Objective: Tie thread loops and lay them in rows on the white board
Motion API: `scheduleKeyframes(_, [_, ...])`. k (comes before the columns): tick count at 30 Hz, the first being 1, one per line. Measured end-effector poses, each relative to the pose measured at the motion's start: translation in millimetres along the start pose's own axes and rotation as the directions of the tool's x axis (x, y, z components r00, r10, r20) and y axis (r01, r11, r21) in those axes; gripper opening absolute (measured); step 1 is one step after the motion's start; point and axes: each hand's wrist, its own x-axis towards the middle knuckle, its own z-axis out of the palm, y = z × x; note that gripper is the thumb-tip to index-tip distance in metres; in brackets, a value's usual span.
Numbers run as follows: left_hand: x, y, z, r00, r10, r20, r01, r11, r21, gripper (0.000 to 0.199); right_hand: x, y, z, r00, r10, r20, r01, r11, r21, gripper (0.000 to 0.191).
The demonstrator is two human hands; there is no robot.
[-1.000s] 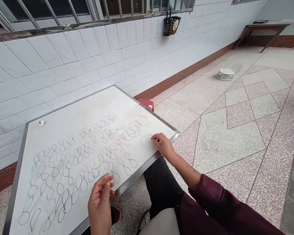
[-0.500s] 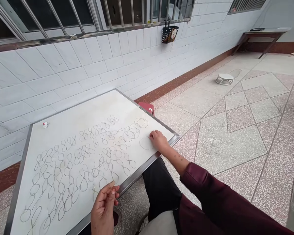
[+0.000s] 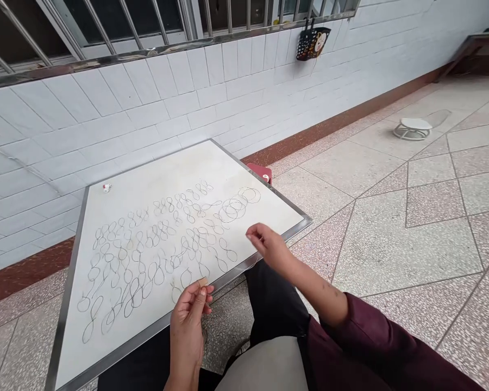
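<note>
My left hand is at the near edge of the white board-like tabletop, thumb and fingers pinched together. A small tan patch shows at its fingertips; whether it is tape on a finger or a held piece I cannot tell. Above the right part of the board, my right hand has thumb and forefinger closed in a pinch; anything thin between them is too fine to make out. Rows of thin dark strand loops, many twisted into figure eights, cover the board. Overlapping round loops lie beyond my right hand.
A small white and red item sits at the board's far left corner. Behind is a white tiled wall with a black basket hanging from window bars. A red stool and a low white chair stand on the floor.
The view has turned left, shifting the scene rightward. My right hand has lifted off the board, away from a faint loop it was touching. My left hand stays pinched near the front edge.
</note>
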Motion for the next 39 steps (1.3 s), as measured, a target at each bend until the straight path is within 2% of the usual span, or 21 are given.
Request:
scheduleKeyframes(3, [-7,9,3.7,0.999,-0.008,0.041,0.010,0.998,-0.054,0.046,-25,-30,22,0.991,-0.107,0.086,0.103,0.993,0.048,0.008])
scheduleKeyframes(7, [-21,13,-2.6,0.994,0.011,0.108,0.001,0.994,-0.111,0.042,-44,-48,41,0.966,-0.236,0.102,0.230,0.971,0.066,0.007])
scheduleKeyframes(13, [-36,8,-17.3,0.997,-0.007,0.077,0.021,0.982,-0.185,0.031,-53,-63,43,0.927,-0.357,0.112,0.343,0.931,0.126,0.008])
scheduleKeyframes(18, [-46,12,-20.6,0.997,0.007,0.072,0.008,0.978,-0.207,0.033,-58,-71,45,0.834,-0.518,0.188,0.476,0.849,0.228,0.013])
scheduleKeyframes(25, [-58,15,-25.6,0.989,0.066,0.131,-0.060,0.997,-0.045,0.035,-62,-73,51,0.823,-0.535,0.192,0.499,0.842,0.207,0.020])
scheduleKeyframes(29, [-59,16,-28.1,0.985,0.065,0.158,-0.071,0.997,0.037,0.036,-64,-74,50,0.836,-0.507,0.209,0.472,0.860,0.196,0.020])
scheduleKeyframes(31, [-60,17,-28.4,0.982,0.058,0.179,-0.072,0.995,0.069,0.036,-65,-75,49,0.819,-0.535,0.205,0.498,0.842,0.208,0.021])
scheduleKeyframes(34, [-63,20,-27.6,0.978,0.046,0.204,-0.060,0.996,0.068,0.037,-65,-76,47,0.776,-0.597,0.203,0.553,0.799,0.236,0.021])
scheduleKeyframes(39, [-63,24,-28.1,0.973,-0.030,0.228,0.042,0.998,-0.048,0.038,-65,-78,43,0.792,-0.571,0.217,0.533,0.819,0.214,0.021])
